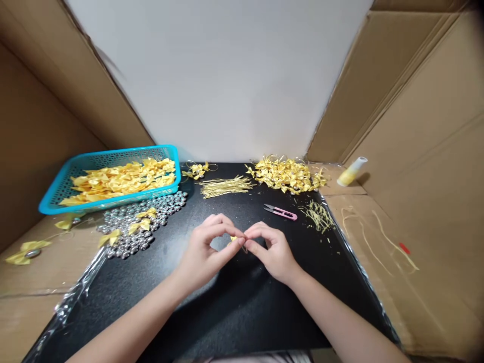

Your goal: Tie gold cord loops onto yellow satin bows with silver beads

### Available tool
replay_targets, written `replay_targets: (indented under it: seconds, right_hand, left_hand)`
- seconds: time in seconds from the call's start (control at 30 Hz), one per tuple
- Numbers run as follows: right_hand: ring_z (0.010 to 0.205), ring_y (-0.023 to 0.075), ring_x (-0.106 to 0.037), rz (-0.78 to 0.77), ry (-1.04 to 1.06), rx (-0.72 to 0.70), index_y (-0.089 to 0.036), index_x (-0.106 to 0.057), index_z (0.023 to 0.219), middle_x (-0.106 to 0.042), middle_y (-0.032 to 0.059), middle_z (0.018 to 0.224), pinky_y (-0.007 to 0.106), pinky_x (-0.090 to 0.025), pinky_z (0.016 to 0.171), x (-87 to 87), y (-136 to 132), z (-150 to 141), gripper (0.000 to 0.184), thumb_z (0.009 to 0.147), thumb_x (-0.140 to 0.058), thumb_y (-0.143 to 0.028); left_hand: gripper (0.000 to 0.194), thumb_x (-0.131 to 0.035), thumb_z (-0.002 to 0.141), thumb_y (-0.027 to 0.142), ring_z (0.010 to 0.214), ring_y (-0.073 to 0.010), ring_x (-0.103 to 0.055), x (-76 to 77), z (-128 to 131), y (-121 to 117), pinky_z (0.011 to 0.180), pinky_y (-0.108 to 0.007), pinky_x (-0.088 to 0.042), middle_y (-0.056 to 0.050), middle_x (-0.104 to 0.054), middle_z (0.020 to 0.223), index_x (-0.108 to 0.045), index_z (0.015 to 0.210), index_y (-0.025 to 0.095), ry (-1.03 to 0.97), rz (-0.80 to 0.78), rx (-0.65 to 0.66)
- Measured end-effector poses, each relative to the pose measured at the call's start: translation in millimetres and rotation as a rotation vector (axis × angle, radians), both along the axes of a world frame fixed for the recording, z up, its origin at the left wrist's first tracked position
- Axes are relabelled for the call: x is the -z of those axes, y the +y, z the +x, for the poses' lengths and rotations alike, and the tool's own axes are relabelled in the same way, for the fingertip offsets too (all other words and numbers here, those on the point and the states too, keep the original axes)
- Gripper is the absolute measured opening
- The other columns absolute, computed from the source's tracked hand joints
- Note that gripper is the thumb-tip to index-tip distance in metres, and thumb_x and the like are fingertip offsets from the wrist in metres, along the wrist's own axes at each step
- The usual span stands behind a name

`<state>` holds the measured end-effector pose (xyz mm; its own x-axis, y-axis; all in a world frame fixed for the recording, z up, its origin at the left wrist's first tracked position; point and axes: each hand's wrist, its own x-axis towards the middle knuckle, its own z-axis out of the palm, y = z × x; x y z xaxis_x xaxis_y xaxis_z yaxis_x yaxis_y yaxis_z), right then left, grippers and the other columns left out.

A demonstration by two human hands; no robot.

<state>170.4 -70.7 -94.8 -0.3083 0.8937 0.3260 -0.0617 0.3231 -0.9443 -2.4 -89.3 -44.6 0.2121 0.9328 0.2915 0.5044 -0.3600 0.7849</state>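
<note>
The left hand (209,247) and right hand (274,250) meet at the fingertips, pinching a mostly hidden yellow bow (233,239) and thin cord (245,249) above the tabletop (234,317).

2 hands (204,249) (275,254) — fingertips (241,242) together

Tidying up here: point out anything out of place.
A small red piece shows on the right-hand cardboard, the only red in view; yellow bows sit on the silver beads, outside the blue basket.
</note>
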Motion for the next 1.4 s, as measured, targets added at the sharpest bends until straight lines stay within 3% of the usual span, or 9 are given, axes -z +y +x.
replay_targets:
  seconds: [0.13,0.33,0.5,0.63,0.8,0.93,1.17,1.3,1.4]
  right_hand:
    - [0.081,0.0185,-0.064,-0.082,-0.044,-0.012,-0.020,-0.068,0.077,-0.069,0.0041,0.081,0.033,-0.050,0.079,4.1,-2.0,-0.6,0.012,0.081,-0.069,-0.032]
    - [0.078,0.0174,-0.061,-0.199,0.008,0.039,-0.020,-0.065,0.077,-0.068,0.0033,0.080,0.032,-0.049,0.076,10.5,-2.8,0.0,0.016,0.083,-0.065,-0.035]
    - [0.076,0.0178,-0.064,-0.283,0.121,0.096,-0.020,-0.064,0.078,-0.068,0.0041,0.079,0.031,-0.051,0.074,11.7,-3.2,1.3,0.024,0.080,-0.069,-0.043]
    - [0.069,0.0150,-0.062,-0.307,0.187,0.111,-0.020,-0.065,0.077,-0.066,0.0026,0.075,0.028,-0.052,0.066,11.6,-4.6,1.8,0.024,0.078,-0.072,-0.043]
    - [0.060,0.0117,-0.060,-0.267,0.241,0.054,-0.021,-0.064,0.078,-0.066,0.0015,0.076,0.027,-0.052,0.061,7.2,-7.8,3.4,0.016,0.083,-0.069,-0.036]
    - [0.062,0.0133,-0.063,-0.239,0.281,0.008,-0.022,-0.063,0.079,-0.067,0.0017,0.080,0.030,-0.055,0.064,-0.2,-6.4,7.1,0.015,0.084,-0.067,-0.035]
    - [0.066,0.0133,-0.065,-0.170,0.366,0.021,-0.023,-0.062,0.080,-0.065,0.0004,0.079,0.030,-0.056,0.064,-15.1,-2.0,15.1,0.011,0.085,-0.067,-0.032]
    - [0.068,0.0133,-0.065,-0.160,0.347,0.042,-0.023,-0.062,0.081,-0.064,0.0003,0.079,0.030,-0.057,0.067,-18.8,-2.5,16.8,0.012,0.084,-0.068,-0.033]
    - [0.067,0.0134,-0.064,-0.184,0.339,0.043,-0.023,-0.062,0.081,-0.064,0.0000,0.078,0.031,-0.057,0.068,-18.5,-2.5,17.5,0.015,0.083,-0.069,-0.035]
  left_hand:
    - [0.014,-0.064,0.084,0.030,0.076,-0.0180,-0.057,8.1,2.5,-4.6,0.072,-0.031,-0.044,-0.003,-0.061,0.077,-0.072,0.078,0.021,-0.052,-0.052,-0.003]
    - [0.034,-0.062,0.084,0.032,0.091,-0.0212,-0.056,26.4,-16.6,0.6,0.083,-0.036,-0.046,-0.007,-0.065,0.103,-0.061,0.117,0.024,0.110,-0.110,0.008]
    - [0.017,-0.058,0.085,0.031,0.096,-0.0253,-0.055,42.1,-63.2,15.4,0.087,-0.041,-0.043,-0.007,-0.066,0.098,-0.069,0.093,0.021,0.418,-0.019,-0.166]
    - [0.019,-0.059,0.082,0.035,0.089,-0.0262,-0.057,39.4,-80.7,10.1,0.081,-0.040,-0.044,-0.008,-0.067,0.090,-0.069,0.084,0.018,0.533,-0.129,-0.251]
    - [0.030,-0.064,0.079,0.046,0.082,-0.0239,-0.060,42.1,-43.9,1.2,0.072,-0.034,-0.046,-0.008,-0.066,0.087,-0.068,0.090,0.018,0.407,-0.237,-0.149]
    - [0.022,-0.064,0.079,0.039,0.075,-0.0217,-0.059,49.3,-14.6,10.2,0.064,-0.030,-0.043,-0.007,-0.065,0.083,-0.066,0.082,0.018,0.410,-0.226,-0.124]
    - [0.015,-0.066,0.077,0.033,0.072,-0.0203,-0.059,49.5,-4.9,16.1,0.062,-0.029,-0.042,-0.005,-0.064,0.083,-0.065,0.084,0.019,0.401,-0.243,-0.043]
    - [0.016,-0.050,0.087,0.028,0.076,-0.0210,-0.060,47.3,4.2,6.2,0.067,-0.031,-0.043,-0.006,-0.064,0.084,-0.064,0.086,0.019,0.409,-0.256,-0.016]
    - [0.015,-0.051,0.087,0.029,0.082,-0.0223,-0.060,47.9,10.7,3.3,0.071,-0.032,-0.044,-0.006,-0.063,0.087,-0.063,0.088,0.020,0.398,-0.234,0.076]
